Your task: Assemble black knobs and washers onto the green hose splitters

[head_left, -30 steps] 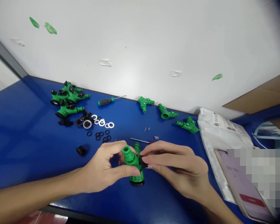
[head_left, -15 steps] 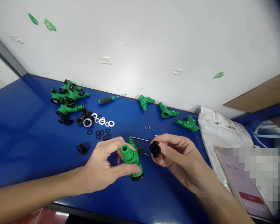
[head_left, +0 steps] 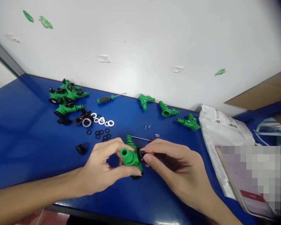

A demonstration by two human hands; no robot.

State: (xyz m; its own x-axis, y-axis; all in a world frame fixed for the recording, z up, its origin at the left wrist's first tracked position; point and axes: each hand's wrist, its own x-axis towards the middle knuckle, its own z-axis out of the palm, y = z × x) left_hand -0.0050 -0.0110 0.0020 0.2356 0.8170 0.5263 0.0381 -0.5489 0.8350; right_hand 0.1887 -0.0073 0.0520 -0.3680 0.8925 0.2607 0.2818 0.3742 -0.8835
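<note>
My left hand (head_left: 105, 168) grips a green Y-shaped hose splitter (head_left: 128, 157), thumb and fingers around its body, one spout facing me. A black ring shows at its lower end. In my right hand (head_left: 178, 168), thumb and fingertips pinch a small black valve knob (head_left: 141, 154) against the splitter's right side; how far it sits in is hidden. Behind the hands lies a screwdriver with a thin shaft (head_left: 140, 138), its red handle partly covered by my right fingers. Small screws (head_left: 156, 135) lie just beyond.
Several splitters with black knobs (head_left: 66, 107) are piled at left, near white washers (head_left: 101, 120), black O-rings (head_left: 97, 134) and a black cap (head_left: 80, 149). A green-handled screwdriver (head_left: 105, 99) and bare green splitters (head_left: 168, 110) lie along the wall. A plastic package (head_left: 224, 128) and phone (head_left: 245, 184) are at right.
My right hand has moved left, bringing the black valve knob against the side of the green hose splitter. My left hand keeps its hold almost unchanged.
</note>
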